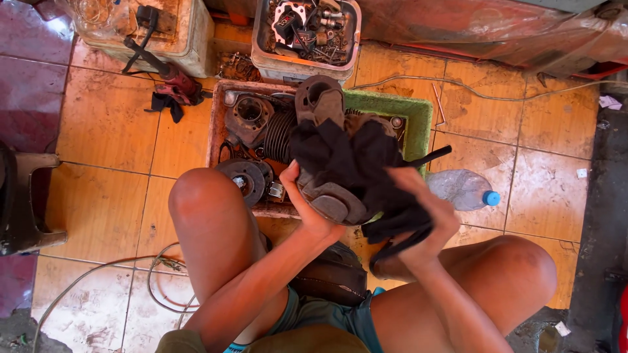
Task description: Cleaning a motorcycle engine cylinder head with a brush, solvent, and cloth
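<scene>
- The left hand (pixel 307 206) is gripping a grey metal engine part (pixel 330 196) from its left side, fingers curled around the edge, thumb up against the dark cloth.
- The right hand (pixel 425 219) is closing its fingers on a black rag (pixel 356 163), bunching the cloth and pressing it over the engine part; loose ends of the rag are hanging below the palm.
- The engine part is being held up above the person's knees, in front of the crate, mostly covered by the rag so that only its lower rounded end and an upper lug are showing.
- Both bare knees are framing the hands, the person sitting low over a tiled floor (pixel 111 163).
- Just behind the hands a shallow crate (pixel 418 111) with a green rim is lying on the floor, carrying a finned cylinder (pixel 278 134), a round flywheel-like disc (pixel 243 178) and other greasy parts.
- A clear plastic bottle (pixel 466 189) with a blue cap is lying on its side just right of the crate.
- Further back a white tub (pixel 306 36) is holding small metal pieces and bolts.
- At upper left a red hand tool (pixel 176 84) is resting beside a pale container.
- A thin cable (pixel 154 281) is looping on the tiles by the left leg.
</scene>
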